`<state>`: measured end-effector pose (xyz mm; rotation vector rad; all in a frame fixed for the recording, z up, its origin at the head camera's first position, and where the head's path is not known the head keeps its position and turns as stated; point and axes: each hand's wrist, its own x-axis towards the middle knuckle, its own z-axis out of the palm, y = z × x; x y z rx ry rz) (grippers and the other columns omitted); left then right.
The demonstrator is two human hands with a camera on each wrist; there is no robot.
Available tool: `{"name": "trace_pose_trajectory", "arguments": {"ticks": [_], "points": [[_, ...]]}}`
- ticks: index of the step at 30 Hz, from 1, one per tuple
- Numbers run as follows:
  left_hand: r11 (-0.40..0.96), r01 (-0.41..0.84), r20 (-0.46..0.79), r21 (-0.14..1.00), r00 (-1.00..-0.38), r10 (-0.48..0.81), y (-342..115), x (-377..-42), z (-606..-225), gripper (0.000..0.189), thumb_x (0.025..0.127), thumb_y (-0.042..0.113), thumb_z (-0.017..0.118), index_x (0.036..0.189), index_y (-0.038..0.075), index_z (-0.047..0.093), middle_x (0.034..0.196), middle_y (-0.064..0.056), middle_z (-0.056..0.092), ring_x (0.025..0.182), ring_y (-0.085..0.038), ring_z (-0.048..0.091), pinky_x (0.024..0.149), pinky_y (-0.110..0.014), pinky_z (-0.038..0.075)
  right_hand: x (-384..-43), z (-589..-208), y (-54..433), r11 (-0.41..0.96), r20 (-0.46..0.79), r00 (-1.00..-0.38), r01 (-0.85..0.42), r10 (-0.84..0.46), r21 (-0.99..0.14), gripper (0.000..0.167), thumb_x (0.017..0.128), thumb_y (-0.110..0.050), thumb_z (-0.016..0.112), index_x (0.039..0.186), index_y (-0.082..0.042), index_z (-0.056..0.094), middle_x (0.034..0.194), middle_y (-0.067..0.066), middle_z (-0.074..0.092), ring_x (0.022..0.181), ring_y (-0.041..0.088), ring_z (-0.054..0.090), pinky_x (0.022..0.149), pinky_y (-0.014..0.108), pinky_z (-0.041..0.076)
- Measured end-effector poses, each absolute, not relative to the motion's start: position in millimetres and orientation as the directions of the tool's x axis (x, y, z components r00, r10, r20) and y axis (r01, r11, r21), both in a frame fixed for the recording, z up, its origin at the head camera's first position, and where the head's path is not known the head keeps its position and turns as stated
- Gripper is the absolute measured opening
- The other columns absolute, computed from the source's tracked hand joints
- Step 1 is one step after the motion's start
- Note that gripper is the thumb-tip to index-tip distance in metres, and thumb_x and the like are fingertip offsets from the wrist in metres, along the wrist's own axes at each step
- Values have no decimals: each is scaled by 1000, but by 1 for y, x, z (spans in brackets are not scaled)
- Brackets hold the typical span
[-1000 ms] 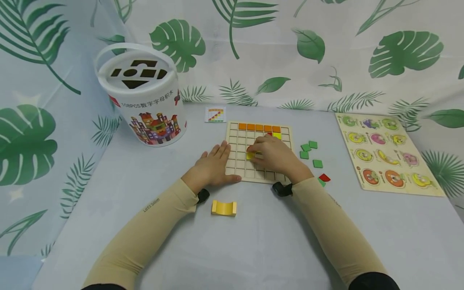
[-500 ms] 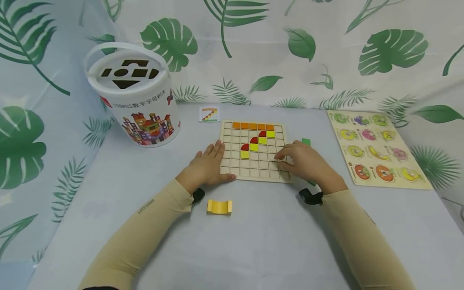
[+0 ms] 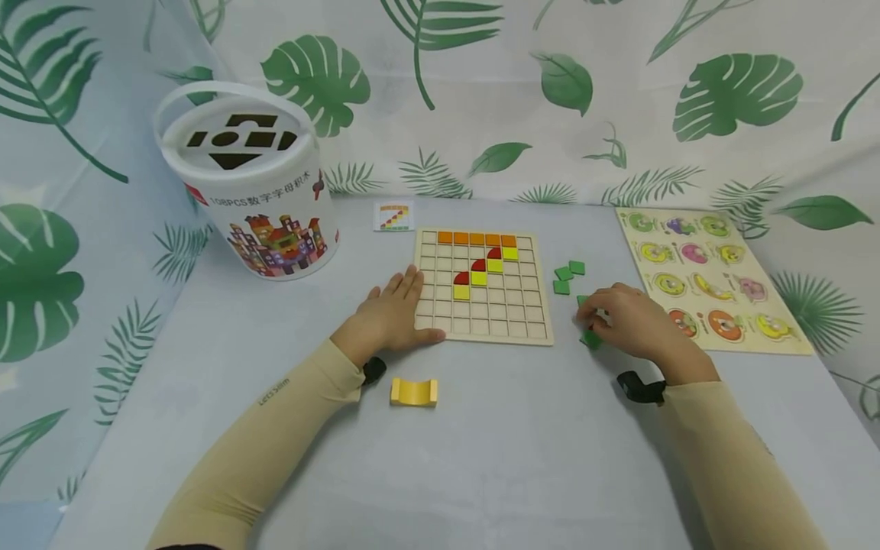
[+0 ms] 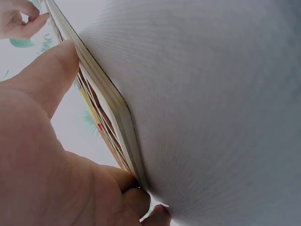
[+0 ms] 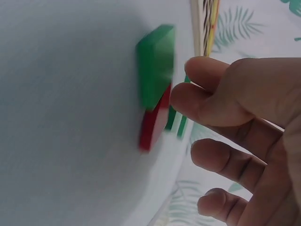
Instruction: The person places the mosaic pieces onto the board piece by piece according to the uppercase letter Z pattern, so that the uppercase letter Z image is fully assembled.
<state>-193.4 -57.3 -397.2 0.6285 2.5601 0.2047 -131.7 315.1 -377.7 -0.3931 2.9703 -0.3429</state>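
A square wooden grid board (image 3: 509,321) lies on the table, with a row of orange tiles (image 3: 477,238) at its top and a diagonal of yellow squares (image 3: 461,292) and red rounded tiles (image 3: 461,277). My left hand (image 3: 381,321) rests at the board's lower left corner, fingers along the left edge and thumb on the near edge. To the board's right, my right hand (image 3: 635,325) hovers with bent fingers at a green tile (image 5: 157,66) and a red tile (image 5: 155,122); both lie on the table, just beyond the fingertips. Several green square tiles (image 3: 564,273) lie nearby.
A pattern card (image 3: 394,216) lies behind the board. At the back left stands a white lidded bucket (image 3: 254,183). A fruit puzzle board (image 3: 711,283) is at the right. A yellow arched block (image 3: 414,392) sits in front.
My right hand has left the board's middle and moved right to the loose tiles, uncovering the diagonal of red and yellow tiles. The left hand stays at the board's corner.
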Motion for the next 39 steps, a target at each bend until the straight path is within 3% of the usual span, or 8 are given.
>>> {"name": "trace_pose_trajectory", "arguments": {"ticks": [4, 8, 13, 17, 23, 31, 39], "points": [[882, 398, -425, 251, -773, 470, -56, -193, -396, 113, 96, 73, 54, 167, 7, -4, 177, -9, -10, 165, -32, 1, 133, -57, 13, -126, -379, 326, 941, -119, -958, -225, -261, -255, 25, 89, 6, 67, 100, -12, 81, 99, 3, 79, 97, 26, 65, 84, 48, 56], [884, 399, -424, 244, -776, 467, -55, -193, -396, 113, 96, 73, 54, 167, 7, -3, 177, -10, -9, 165, -32, 2, 132, -57, 14, -120, -380, 333, 949, -145, -961, -195, -236, -248, 29, 91, 7, 65, 109, -11, 79, 109, 7, 76, 104, 28, 67, 88, 50, 57], [885, 396, -421, 246, -778, 466, -57, -193, -396, 113, 96, 72, 55, 167, 6, -2, 177, -10, -8, 165, -32, 2, 132, -57, 15, -116, -382, 335, 951, -154, -960, -193, -234, -242, 32, 90, 7, 66, 116, -10, 74, 109, 10, 72, 95, 25, 66, 78, 41, 57], [883, 396, -425, 251, -775, 468, -57, -192, -395, 113, 96, 72, 55, 167, 6, -3, 177, -11, -8, 165, -33, 2, 132, -57, 14, -114, -383, 333, 952, -148, -961, -194, -233, -235, 35, 88, 4, 73, 120, -11, 72, 106, 10, 70, 90, 25, 65, 75, 43, 58], [884, 392, -428, 254, -774, 466, -56, -192, -395, 114, 95, 73, 55, 167, 7, -2, 177, -10, -9, 165, -32, 2, 132, -57, 14, -114, -384, 330, 940, -97, -957, -242, -272, -241, 29, 89, 0, 75, 116, -11, 75, 110, 8, 72, 104, 30, 67, 89, 54, 58], [887, 381, -432, 260, -776, 460, -57, -192, -395, 114, 95, 72, 56, 167, 7, -2, 177, -10, -9, 165, -32, 1, 132, -57, 13, -120, -382, 322, 942, -80, -959, -249, -272, -224, 20, 88, -7, 79, 107, -9, 80, 111, 10, 74, 109, 34, 66, 93, 55, 56], [886, 391, -422, 251, -779, 464, -57, -192, -397, 114, 95, 73, 55, 168, 8, -3, 177, -9, -9, 165, -31, 1, 133, -56, 14, -133, -385, 319, 947, -98, -955, -258, -280, -192, 10, 86, -15, 83, 96, -16, 82, 97, 1, 74, 93, 22, 63, 82, 44, 54]]}}
